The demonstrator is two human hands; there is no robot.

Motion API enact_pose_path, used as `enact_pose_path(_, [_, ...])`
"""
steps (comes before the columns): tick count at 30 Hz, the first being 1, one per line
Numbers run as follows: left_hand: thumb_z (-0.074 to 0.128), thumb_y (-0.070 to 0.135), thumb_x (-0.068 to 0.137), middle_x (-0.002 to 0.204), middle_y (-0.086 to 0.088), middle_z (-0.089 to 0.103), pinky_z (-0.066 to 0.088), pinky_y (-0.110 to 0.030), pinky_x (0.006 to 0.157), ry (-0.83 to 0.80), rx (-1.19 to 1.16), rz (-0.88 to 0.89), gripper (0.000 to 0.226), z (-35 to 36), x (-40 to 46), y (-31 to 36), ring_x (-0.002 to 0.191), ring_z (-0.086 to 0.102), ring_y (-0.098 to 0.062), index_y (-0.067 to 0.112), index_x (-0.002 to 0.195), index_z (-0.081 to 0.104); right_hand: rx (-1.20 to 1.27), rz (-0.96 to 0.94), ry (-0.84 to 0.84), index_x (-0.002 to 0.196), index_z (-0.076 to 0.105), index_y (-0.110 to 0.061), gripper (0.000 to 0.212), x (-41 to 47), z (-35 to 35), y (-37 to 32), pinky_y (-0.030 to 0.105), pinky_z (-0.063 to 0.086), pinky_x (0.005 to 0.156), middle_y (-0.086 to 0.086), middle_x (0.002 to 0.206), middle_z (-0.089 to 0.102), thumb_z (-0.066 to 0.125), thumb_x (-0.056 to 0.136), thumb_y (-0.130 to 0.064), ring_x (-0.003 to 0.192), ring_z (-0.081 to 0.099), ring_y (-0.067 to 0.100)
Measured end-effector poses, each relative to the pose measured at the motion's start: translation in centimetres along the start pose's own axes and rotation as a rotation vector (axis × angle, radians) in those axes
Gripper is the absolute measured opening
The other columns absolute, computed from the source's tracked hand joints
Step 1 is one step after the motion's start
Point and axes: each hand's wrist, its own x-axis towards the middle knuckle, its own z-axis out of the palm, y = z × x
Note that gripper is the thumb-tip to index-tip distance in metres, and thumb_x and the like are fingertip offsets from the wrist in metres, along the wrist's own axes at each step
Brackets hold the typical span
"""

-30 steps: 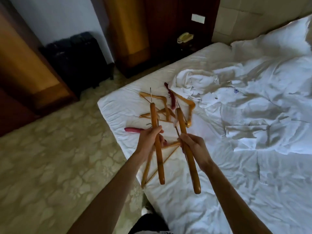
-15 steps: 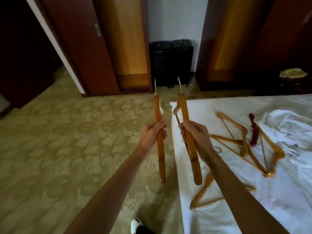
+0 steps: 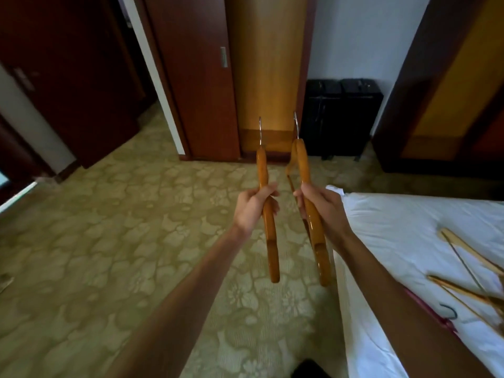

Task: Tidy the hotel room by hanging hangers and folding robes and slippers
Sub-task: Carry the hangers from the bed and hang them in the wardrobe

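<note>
Hands both occupied, one wooden hanger each, held out in front of the person over the patterned carpet [image 3: 114, 241]. Left hand [image 3: 252, 207]: fingers curled fully round the middle of the left hanger [image 3: 268, 214], thumb lying across the wood; nothing else touched. Right hand [image 3: 323, 211]: fingers wrapped likewise round the right hanger [image 3: 311, 211], grip at about mid-length. Both hangers seen edge-on, roughly upright, metal hooks pointing up and away from the person, lower ends hanging free below the wrists. The two hangers stand side by side, near each other but apart (a thin second wooden piece shows just behind the right one; cannot tell whether it belongs to that hanger or is a separate one).

Bed [image 3: 395, 222] at lower right, white sheet. Loose hangers [image 3: 469, 285] lie on it near the right edge of view, well apart from the hands. Black suitcase [image 3: 341, 115] stands against the white wall, between the wooden wardrobe door [image 3: 196, 77] and a dark wood frame.
</note>
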Motion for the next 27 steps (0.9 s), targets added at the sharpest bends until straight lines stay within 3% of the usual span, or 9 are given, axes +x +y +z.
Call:
enact_pose_path(5, [0.063, 0.037, 0.095, 0.074, -0.015, 0.067, 0.052, -0.024, 0.063, -0.011, -0.013, -0.012, 0.045, -2.4, 8.5, 0.4, 0.061, 0.061, -0.019, -0.007, 0.102, 0.07, 0.002, 0.027, 0.008, 0.085, 0.075, -0.015, 0.034, 8.8, 1.9, 1.7, 0.036, 0.045, 0.07, 0.002, 0.071, 0.061, 0.058, 0.096, -0.043, 0.066, 0.056, 0.016])
enact_pose_path(10, [0.064, 0.034, 0.096, 0.07, -0.016, 0.068, 0.052, -0.024, 0.061, -0.032, 0.013, 0.002, 0.038, -4.1, 21.3, 1.7, 0.056, 0.062, -0.018, -0.003, 0.097, 0.071, 0.012, 0.036, 0.032, 0.082, 0.076, -0.02, 0.041, 21.2, 3.2, 3.4, 0.035, 0.046, 0.07, 0.004, 0.073, 0.062, 0.062, 0.081, -0.058, 0.068, 0.056, 0.019])
enact_pose_path(13, [0.063, 0.034, 0.096, 0.071, -0.016, 0.068, 0.051, -0.024, 0.06, -0.042, 0.036, 0.018, 0.034, -5.0, 30.3, 3.3, 0.056, 0.062, -0.017, 0.001, 0.095, 0.072, 0.012, 0.012, 0.033, 0.08, 0.076, -0.023, 0.035, 30.0, 3.8, 4.2, 0.036, 0.046, 0.071, 0.002, 0.072, 0.063, 0.062, 0.083, -0.055, 0.067, 0.057, 0.018])
enact_pose_path(18, [0.062, 0.031, 0.097, 0.073, -0.018, 0.066, 0.051, -0.024, 0.057, -0.035, 0.012, 0.041, 0.037, -7.3, 43.8, 7.0, 0.056, 0.061, -0.017, -0.005, 0.098, 0.07, 0.019, 0.002, 0.02, 0.083, 0.074, -0.019, 0.031, 44.6, 5.6, 3.7, 0.034, 0.049, 0.073, 0.001, 0.074, 0.064, 0.06, 0.086, -0.046, 0.069, 0.06, 0.015])
enact_pose_path(22, [0.062, 0.032, 0.097, 0.07, -0.016, 0.065, 0.05, -0.028, 0.059, -0.041, -0.015, 0.069, 0.032, -9.6, 53.7, 9.6, 0.058, 0.06, -0.019, 0.001, 0.092, 0.07, 0.034, -0.027, -0.015, 0.09, 0.072, -0.007, 0.037, 55.3, 7.2, 3.7, 0.03, 0.048, 0.071, 0.004, 0.076, 0.063, 0.059, 0.087, -0.042, 0.069, 0.06, 0.014])
enact_pose_path(27, [0.061, 0.036, 0.097, 0.073, -0.016, 0.065, 0.05, -0.03, 0.061, -0.025, 0.007, 0.084, 0.035, -12.4, 65.3, 11.5, 0.063, 0.06, -0.022, 0.003, 0.092, 0.071, 0.035, -0.002, -0.003, 0.087, 0.074, -0.013, 0.029, 67.7, 9.5, 5.0, 0.037, 0.05, 0.078, -0.002, 0.075, 0.068, 0.063, 0.093, -0.039, 0.076, 0.064, 0.017])
